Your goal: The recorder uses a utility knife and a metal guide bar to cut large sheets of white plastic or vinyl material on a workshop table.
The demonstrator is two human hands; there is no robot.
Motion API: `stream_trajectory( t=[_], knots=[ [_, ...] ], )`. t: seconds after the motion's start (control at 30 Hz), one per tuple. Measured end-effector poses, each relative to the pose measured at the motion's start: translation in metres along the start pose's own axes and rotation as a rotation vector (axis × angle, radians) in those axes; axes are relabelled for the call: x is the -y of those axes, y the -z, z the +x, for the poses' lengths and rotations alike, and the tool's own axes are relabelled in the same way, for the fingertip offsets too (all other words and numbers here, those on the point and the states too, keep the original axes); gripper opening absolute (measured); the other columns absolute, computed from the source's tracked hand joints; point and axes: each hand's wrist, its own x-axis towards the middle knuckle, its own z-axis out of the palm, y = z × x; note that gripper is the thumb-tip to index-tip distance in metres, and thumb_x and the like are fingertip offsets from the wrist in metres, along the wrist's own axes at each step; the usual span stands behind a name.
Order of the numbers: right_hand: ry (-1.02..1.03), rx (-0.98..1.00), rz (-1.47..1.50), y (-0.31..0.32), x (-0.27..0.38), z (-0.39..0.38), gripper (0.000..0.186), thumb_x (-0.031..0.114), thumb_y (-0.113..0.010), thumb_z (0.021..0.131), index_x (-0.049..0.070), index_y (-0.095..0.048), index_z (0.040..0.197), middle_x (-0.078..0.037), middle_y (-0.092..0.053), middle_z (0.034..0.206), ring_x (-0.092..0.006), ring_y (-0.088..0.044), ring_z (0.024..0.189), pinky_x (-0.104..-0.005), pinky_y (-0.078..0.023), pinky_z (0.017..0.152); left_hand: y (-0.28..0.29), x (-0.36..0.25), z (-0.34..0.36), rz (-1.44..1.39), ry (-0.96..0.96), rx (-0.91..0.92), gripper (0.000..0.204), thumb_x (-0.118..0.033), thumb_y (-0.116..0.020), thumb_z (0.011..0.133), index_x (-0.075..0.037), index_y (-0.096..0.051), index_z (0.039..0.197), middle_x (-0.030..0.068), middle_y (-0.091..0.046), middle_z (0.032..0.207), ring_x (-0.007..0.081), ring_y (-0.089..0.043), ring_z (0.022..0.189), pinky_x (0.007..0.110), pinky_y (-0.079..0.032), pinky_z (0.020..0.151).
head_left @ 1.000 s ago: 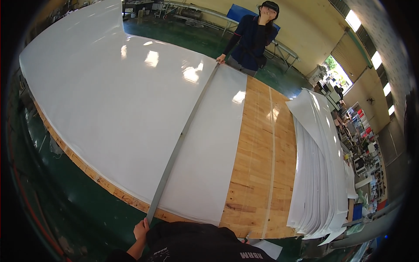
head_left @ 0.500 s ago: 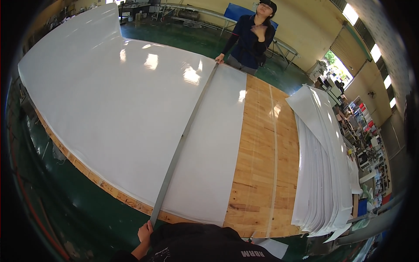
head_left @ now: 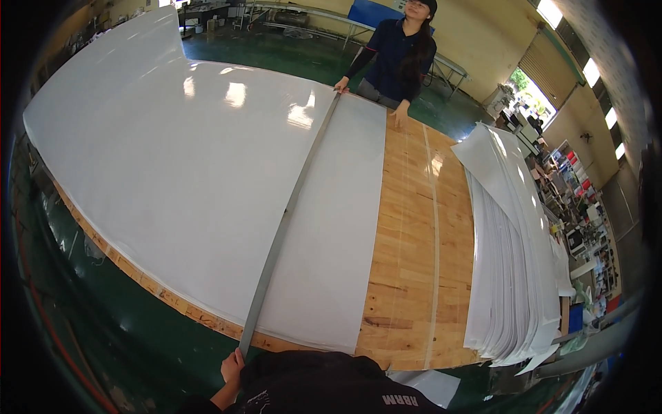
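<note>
My left hand (head_left: 233, 366) is closed round the near end of a long grey metal straightedge (head_left: 278, 238), just beyond the table's front edge. The straightedge lies across a glossy white sheet (head_left: 172, 179) that covers the left and middle of the wooden table (head_left: 407, 262). At its far end a co-worker's hand (head_left: 341, 84) holds the bar. The co-worker's other hand (head_left: 400, 113) rests at the table's far edge, near the sheet's right border. My right hand is out of sight, and my dark top hides part of the near edge.
A thick stack of white sheets (head_left: 507, 269) sits on the table's right end. The co-worker (head_left: 400, 55) stands at the far side. At the far left the white sheet curls upward. Cluttered shelves (head_left: 586, 221) line the right, and a long bench (head_left: 310, 21) runs behind.
The co-worker has lowered the free hand from the chest to the table's far edge. My left hand keeps its hold on the straightedge, and the view has shifted slightly.
</note>
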Motion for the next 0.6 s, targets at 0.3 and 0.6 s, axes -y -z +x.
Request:
stream_trajectory(
  t=[0.3,0.6],
  knots=[
    [-0.153,-0.024,0.06,-0.035,-0.009,-0.037,0.045,0.041,-0.057,0.083,-0.002,-0.054,0.096,-0.024,-0.06,0.08,-0.0411,-0.059,0.075,-0.0476,-0.045,0.064,-0.012,0.005,0.004,0.037,-0.017,0.044,0.053,-0.048,-0.035,0.092,-0.008,-0.066,0.077,0.0207,-0.062,0.07,0.0418,-0.06,0.069,0.05,-0.047,0.061],
    [-0.242,-0.108,0.08,-0.046,-0.026,-0.021,0.046,0.042,-0.057,0.083,-0.002,-0.054,0.096,-0.025,-0.06,0.079,-0.0411,-0.058,0.074,-0.0475,-0.045,0.064,-0.009,0.009,0.004,0.064,-0.018,0.055,0.052,-0.046,-0.034,0.093,-0.008,-0.065,0.078,0.0203,-0.062,0.069,0.0414,-0.06,0.067,0.051,-0.047,0.061]
  ],
)
